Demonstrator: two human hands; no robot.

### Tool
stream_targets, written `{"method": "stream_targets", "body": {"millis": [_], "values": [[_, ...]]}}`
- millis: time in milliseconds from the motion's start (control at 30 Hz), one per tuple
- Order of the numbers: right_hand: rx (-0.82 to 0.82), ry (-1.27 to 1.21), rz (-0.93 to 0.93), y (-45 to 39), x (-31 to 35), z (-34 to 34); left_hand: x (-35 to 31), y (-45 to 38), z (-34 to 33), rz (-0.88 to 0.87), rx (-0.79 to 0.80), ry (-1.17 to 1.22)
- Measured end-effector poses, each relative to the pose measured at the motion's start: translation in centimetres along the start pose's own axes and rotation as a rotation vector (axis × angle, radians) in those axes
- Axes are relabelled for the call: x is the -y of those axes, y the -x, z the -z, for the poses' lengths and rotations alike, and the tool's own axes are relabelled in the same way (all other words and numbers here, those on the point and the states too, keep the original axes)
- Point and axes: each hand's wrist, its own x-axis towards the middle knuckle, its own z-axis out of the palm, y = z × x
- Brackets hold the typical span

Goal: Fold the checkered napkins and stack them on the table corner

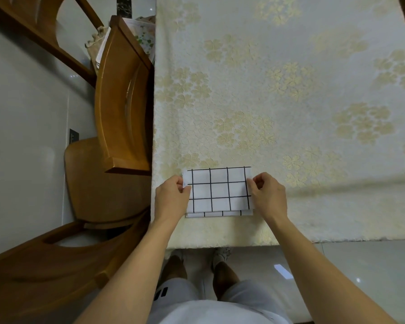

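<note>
A folded white napkin with a black grid (219,189) lies near the front left corner of the table (313,113). Under it, the edge of another folded checkered napkin (218,214) sticks out toward me. My left hand (172,197) pinches the top napkin's left edge. At the opposite edge, my right hand (268,194) pinches it with curled fingers. The top napkin sits almost square over the lower one.
A cream tablecloth with gold flower patterns covers the table. A wooden chair (124,101) stands tight against the table's left side, with a second chair (56,265) nearer me. The table's front edge (243,244) runs just past the napkins, with tiled floor below.
</note>
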Motion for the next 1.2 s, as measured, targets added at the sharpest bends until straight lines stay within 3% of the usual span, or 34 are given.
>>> {"method": "stream_targets", "body": {"millis": [267, 567, 800, 967, 1200], "values": [[-0.035, 0.03, -0.038, 0.5, 0.0, 0.0, 0.9, 0.1, 0.1, -0.036, -0.011, -0.168], [-0.086, 0.06, -0.029, 0.6, 0.9, 2.3, -0.2, 0.8, 3.4, -0.124, -0.066, -0.197], [-0.113, 0.228, 0.196, 2.1, 4.3, 5.7, -3.8, 2.0, 6.1, -0.364, -0.181, -0.271], [-0.293, 0.285, 0.438, 4.9, 7.4, 7.6, -5.5, 3.6, 8.0, -0.609, -0.309, -0.365], [-0.422, 0.36, 0.596, 8.9, 10.1, 8.5, -6.3, 6.2, 10.1, -0.79, -0.423, -0.372]]}}
